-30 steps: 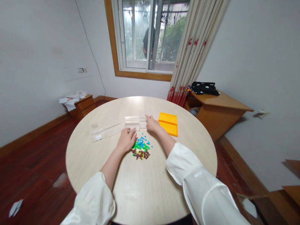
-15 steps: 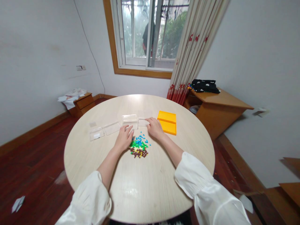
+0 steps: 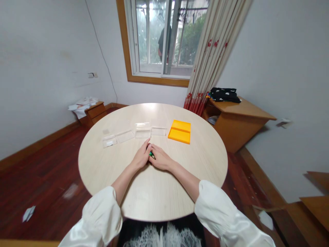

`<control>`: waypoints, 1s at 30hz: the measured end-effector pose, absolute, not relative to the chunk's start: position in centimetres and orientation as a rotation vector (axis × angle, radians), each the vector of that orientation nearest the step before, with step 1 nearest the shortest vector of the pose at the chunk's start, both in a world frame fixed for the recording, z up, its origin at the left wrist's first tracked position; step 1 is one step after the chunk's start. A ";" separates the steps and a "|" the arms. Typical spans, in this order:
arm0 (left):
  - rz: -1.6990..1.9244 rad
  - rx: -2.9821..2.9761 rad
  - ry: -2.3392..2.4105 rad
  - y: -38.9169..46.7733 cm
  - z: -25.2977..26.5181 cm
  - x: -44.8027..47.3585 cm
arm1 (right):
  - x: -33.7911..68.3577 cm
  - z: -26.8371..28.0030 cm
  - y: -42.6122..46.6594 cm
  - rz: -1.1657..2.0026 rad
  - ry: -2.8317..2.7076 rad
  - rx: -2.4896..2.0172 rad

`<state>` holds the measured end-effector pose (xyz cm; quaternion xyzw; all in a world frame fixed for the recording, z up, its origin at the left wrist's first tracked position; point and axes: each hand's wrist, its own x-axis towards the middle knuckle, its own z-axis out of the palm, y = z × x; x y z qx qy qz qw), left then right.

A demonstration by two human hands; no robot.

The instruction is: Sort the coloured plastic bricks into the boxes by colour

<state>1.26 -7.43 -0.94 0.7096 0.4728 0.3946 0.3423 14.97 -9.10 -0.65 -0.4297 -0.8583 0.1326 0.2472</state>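
Small coloured plastic bricks lie in a heap on the round table, mostly covered by my hands; only a bit of green, dark and pale shows between them. My left hand cups the heap from the left, fingers together and curved inward. From the right, my right hand closes round the same heap, its fingertips meeting those of the left. Just beyond my fingers sits an open clear plastic box, with a clear tray at its right.
An open yellow case lies on the table's right side. Farther left are a clear lid and a small clear box with something white in it. A wooden cabinet with folded black cloth stands beyond the table at right.
Both hands have come back toward me from the clear boxes and drawn together round the bricks. The spread pile is now gathered and mostly hidden beneath them. The view has shifted slightly.
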 end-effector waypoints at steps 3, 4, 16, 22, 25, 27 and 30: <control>1.108 1.763 1.199 -7.8 -0.9 1.4 | 14.4 -0.5 -10.1 0.378 -2.328 -1.286; 1.135 1.750 1.202 -7.7 -0.9 1.5 | 14.3 -0.6 -10.1 0.368 -2.320 -1.337; 1.333 1.832 1.407 -5.3 -1.8 2.4 | 12.3 -0.4 -6.4 0.070 -2.320 -1.552; 1.298 1.837 1.450 -5.2 -1.5 3.2 | 12.3 -0.3 -5.7 0.115 -2.312 -1.546; 1.305 1.774 1.399 -5.0 -1.1 3.2 | 12.4 -0.1 -5.9 0.123 -2.299 -1.532; 1.348 1.692 1.350 -4.9 -0.9 2.9 | 12.5 0.1 -6.2 0.096 -2.278 -1.491; 1.421 1.544 1.283 -4.5 -0.9 2.4 | 13.0 0.6 -6.9 0.074 -2.230 -1.401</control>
